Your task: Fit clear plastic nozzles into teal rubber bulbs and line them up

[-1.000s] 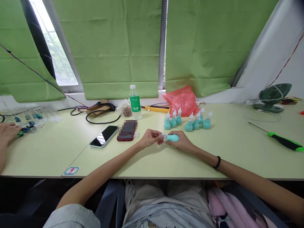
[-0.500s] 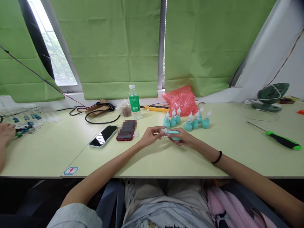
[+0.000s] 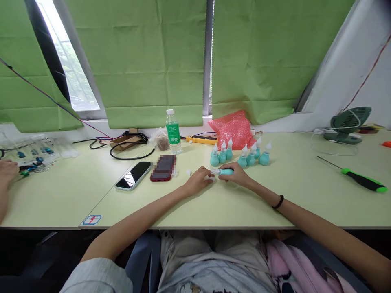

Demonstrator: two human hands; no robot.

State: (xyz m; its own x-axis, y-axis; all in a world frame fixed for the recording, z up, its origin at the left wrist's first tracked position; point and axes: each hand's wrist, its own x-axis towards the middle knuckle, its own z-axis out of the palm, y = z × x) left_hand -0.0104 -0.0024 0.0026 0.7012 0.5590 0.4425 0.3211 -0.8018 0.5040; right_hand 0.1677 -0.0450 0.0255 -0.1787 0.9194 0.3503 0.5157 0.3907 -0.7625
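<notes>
My right hand (image 3: 236,174) is closed around a teal squeeze bulb (image 3: 226,171), which lies sideways with its clear nozzle (image 3: 215,171) pointing left; it looks like a nasal aspirator. Just left of that nozzle, my left hand (image 3: 199,180) is low over the table, fingers closed on a small translucent plastic piece (image 3: 210,178) that is partly hidden. Several more teal bulbs with clear pointed tips (image 3: 242,161) stand upright behind my right hand. A small whitish piece (image 3: 188,173) lies left of my left hand.
Two phones (image 3: 133,176) lie to the left, with a water bottle (image 3: 173,132) behind. A pink bubble-wrap bag (image 3: 233,130) sits at the back. On the right are a screwdriver (image 3: 360,179) and a small fan (image 3: 348,124). Another person's hand (image 3: 8,171) rests at far left.
My left hand has dropped slightly toward the table and come away from the nozzle. The bulb in my right hand has shifted slightly upward. A small whitish piece now shows left of my left hand.
</notes>
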